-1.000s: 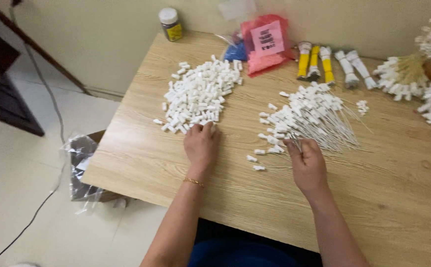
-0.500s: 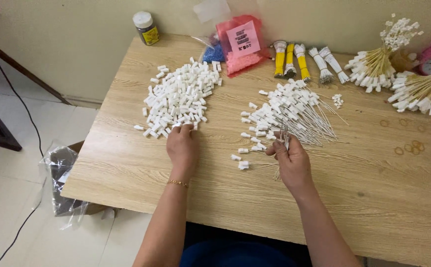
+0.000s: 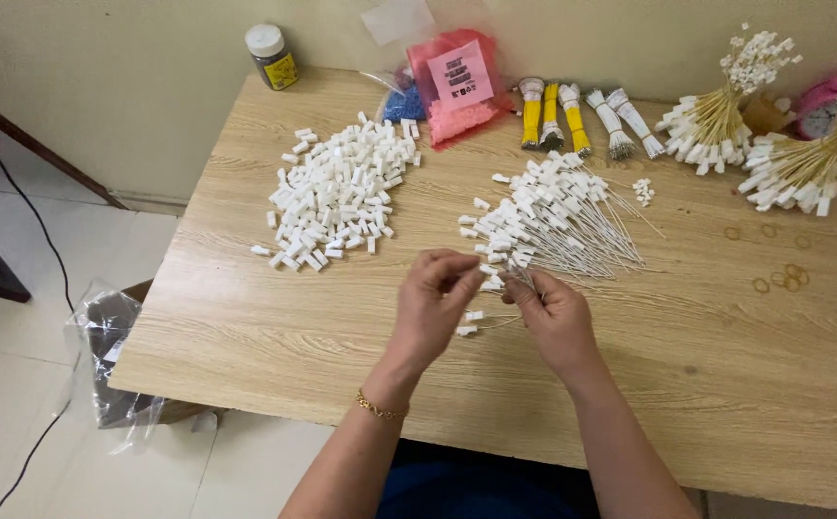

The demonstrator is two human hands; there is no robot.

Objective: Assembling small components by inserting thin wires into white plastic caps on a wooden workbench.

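Note:
Both hands are raised above the wooden table (image 3: 246, 327), fingertips close together. My left hand (image 3: 433, 303) pinches a small white plastic piece near its fingertips. In my right hand (image 3: 553, 317) there is a thin wire with a white connector at its end. Just beyond the hands lies a fan-shaped pile of white-tipped wires (image 3: 558, 216). A heap of loose white plastic connectors (image 3: 337, 192) sits to the left. Two small white pieces (image 3: 467, 322) rest on the table under my hands.
Along the back edge are a jar (image 3: 270, 56), a pink bag (image 3: 457, 86), yellow and white wire bundles (image 3: 572, 115) and two bunches of finished wires (image 3: 774, 144). Rubber bands (image 3: 774, 274) lie at right. A plastic-lined bin (image 3: 111, 356) stands on the floor at left.
Both hands lifted off the table and came together in front of the wire pile; the left left the connector heap, the right drew a wire from the pile.

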